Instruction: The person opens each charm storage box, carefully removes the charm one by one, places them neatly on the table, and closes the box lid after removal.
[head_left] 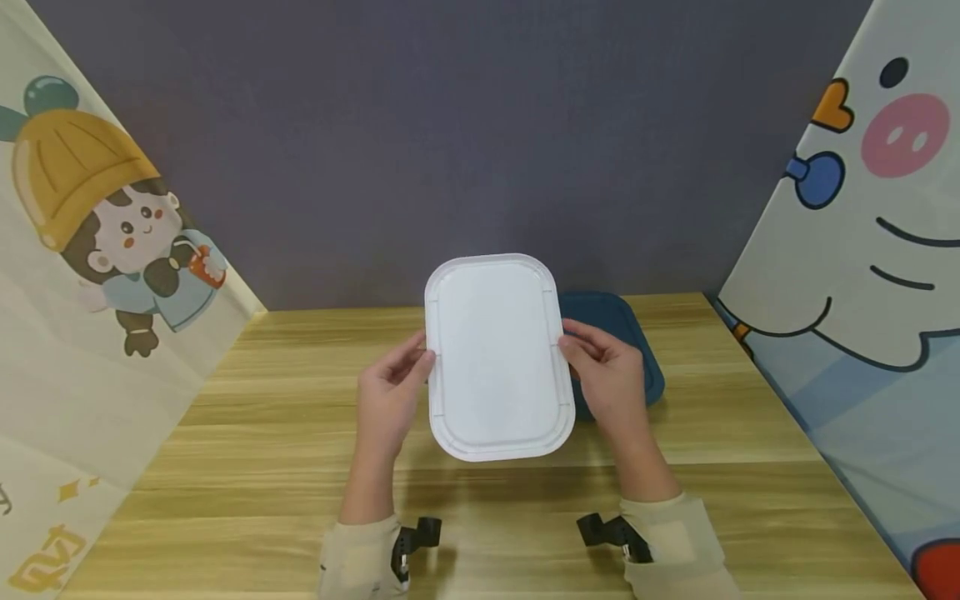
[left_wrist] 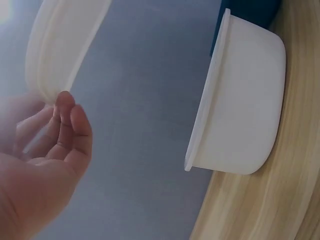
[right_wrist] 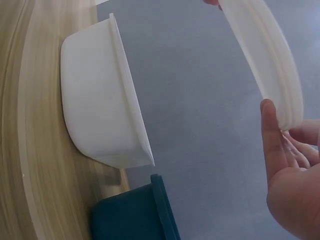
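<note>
Both hands hold a white rectangular lid (head_left: 501,358) with rounded corners up above the table. My left hand (head_left: 388,392) pinches its left edge between thumb and fingers. On the opposite edge, my right hand (head_left: 611,379) grips it the same way. Below the raised lid, a white plastic box (left_wrist: 245,100) with a flared rim stands on the table; in the head view the lid hides it. The right wrist view shows that box's side wall, with a gap of air between it and the lid (right_wrist: 265,55).
A dark teal box (head_left: 622,325) stands at the back right, partly behind my right hand and the lid. The wood-grain table (head_left: 247,467) meets a grey wall (head_left: 480,125) at the back. Cartoon-printed sheets flank the left and right sides.
</note>
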